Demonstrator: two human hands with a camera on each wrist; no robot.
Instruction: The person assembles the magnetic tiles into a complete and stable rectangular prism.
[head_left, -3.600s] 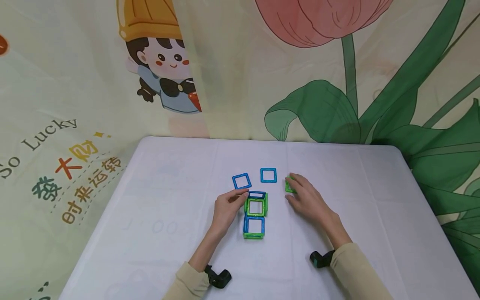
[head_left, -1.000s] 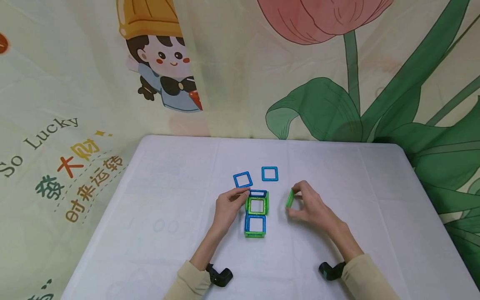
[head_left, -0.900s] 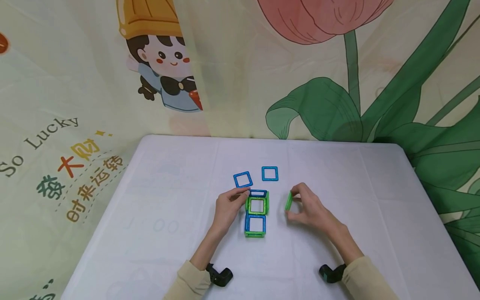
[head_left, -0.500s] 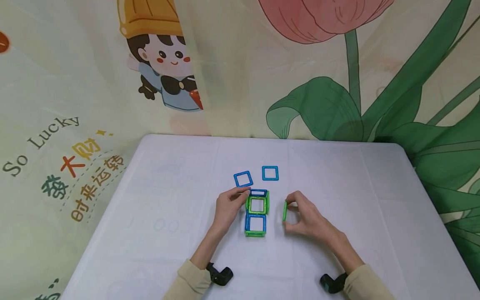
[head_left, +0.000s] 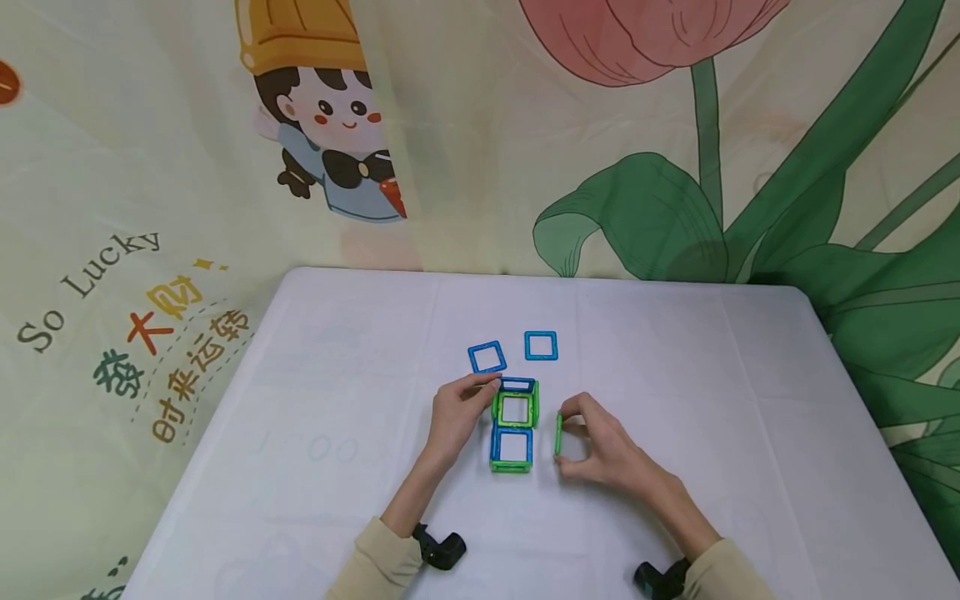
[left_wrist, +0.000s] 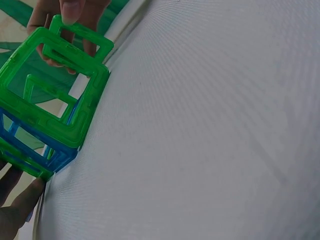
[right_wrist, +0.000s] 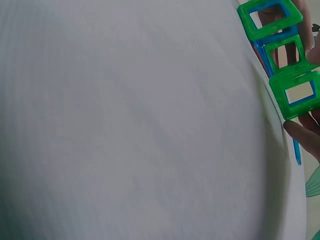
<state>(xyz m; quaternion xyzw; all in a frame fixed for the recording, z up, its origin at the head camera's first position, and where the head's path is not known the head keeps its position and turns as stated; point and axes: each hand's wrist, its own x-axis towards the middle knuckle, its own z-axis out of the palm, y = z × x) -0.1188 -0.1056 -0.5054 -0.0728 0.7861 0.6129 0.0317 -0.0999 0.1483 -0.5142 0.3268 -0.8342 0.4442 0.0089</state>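
A small structure of green and blue square magnetic tiles [head_left: 511,467] stands on the white table, two cubes long in the head view. My left hand [head_left: 459,417] pinches its far left corner between thumb and fingers; in the left wrist view those fingertips [left_wrist: 31,195] meet a green edge. To the right of the structure, my right hand [head_left: 618,454] holds a single green square tile [head_left: 558,435] on edge, thumb at the near side and fingers at the far side. A narrow gap separates this tile from the structure in the head view.
Two loose blue square tiles lie flat beyond the structure: a tilted blue tile [head_left: 483,345] at left and a straighter blue tile [head_left: 541,334] at right. The white-covered table [head_left: 360,333] ends at a printed cloth backdrop [head_left: 465,167].
My right hand has picked the green tile up off the table, turned it on edge and brought it nearer and leftward toward the structure. The left hand stays at the structure's corner.
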